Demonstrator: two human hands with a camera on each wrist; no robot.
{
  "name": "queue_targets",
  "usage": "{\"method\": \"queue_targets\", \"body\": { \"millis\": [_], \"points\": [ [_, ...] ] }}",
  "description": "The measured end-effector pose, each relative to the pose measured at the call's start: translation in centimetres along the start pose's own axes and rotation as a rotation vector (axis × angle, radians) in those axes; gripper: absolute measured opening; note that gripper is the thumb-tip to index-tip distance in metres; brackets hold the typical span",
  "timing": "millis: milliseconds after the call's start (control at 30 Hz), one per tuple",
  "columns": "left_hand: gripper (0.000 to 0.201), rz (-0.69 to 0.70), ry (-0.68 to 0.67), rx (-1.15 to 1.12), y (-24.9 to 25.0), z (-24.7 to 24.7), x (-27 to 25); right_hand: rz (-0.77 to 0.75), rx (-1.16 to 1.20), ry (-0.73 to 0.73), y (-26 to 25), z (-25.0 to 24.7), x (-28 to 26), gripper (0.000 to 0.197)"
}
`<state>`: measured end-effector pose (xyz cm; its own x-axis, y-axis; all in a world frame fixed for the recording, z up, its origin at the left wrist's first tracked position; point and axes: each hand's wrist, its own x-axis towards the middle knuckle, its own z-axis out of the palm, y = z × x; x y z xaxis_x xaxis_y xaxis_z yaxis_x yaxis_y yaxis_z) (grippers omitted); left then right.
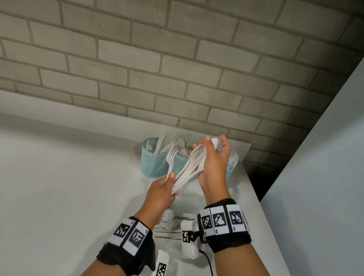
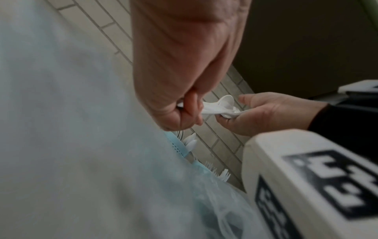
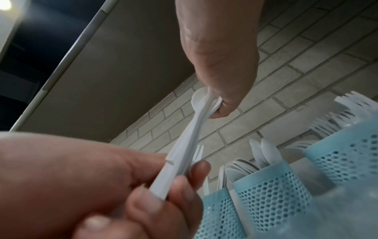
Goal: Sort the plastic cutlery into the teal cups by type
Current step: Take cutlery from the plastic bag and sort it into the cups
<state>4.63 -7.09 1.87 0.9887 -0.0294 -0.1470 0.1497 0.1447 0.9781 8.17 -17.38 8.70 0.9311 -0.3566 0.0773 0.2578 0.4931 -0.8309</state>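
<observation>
now three teal cups [image 1: 153, 161] hold knives, spoons, forks separately.

Teal perforated cups [image 1: 153, 159]; white spoons [image 1: 191, 163], fork [image 1: 171, 158]; grey brick wall [image 1: 140, 48]; black-white coded wristbands [image 1: 222, 220].

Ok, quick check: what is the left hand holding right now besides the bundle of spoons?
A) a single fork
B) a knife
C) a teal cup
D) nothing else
A: in the head view the left hand grips the handle ends of the spoons together with one fork, tines up, while the right hand takes the spoon bowls in front of the teal cups.
</observation>
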Motion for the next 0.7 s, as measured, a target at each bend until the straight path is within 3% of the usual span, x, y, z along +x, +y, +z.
{"method": "queue_targets", "body": {
  "millis": [67, 133, 333, 467, 700],
  "points": [
    [0.034, -0.008, 0.003, 0.009, 0.0, 0.1, 0.0, -0.022, -0.141, 0.018, 0.1, 0.0, 0.3, 0.016],
    [0.034, -0.007, 0.009, 0.012, -0.1, 0.1, 0.1, -0.032, -0.210, 0.029, 0.4, 0.0, 0.3, 0.012],
    [0.035, 0.013, 0.017, 0.035, -0.2, 0.0, 0.0, -0.058, -0.242, 0.029, 0.8, -0.1, 0.4, 0.017],
    [0.034, -0.015, 0.010, 0.005, 0.1, -0.1, 0.0, -0.103, -0.257, -0.074, 0.9, -0.4, 0.0, 0.027],
    [0.032, -0.038, -0.001, -0.036, 0.1, -0.1, -0.1, -0.139, -0.258, -0.219, 0.8, -0.8, -0.5, 0.025]
  ]
}}
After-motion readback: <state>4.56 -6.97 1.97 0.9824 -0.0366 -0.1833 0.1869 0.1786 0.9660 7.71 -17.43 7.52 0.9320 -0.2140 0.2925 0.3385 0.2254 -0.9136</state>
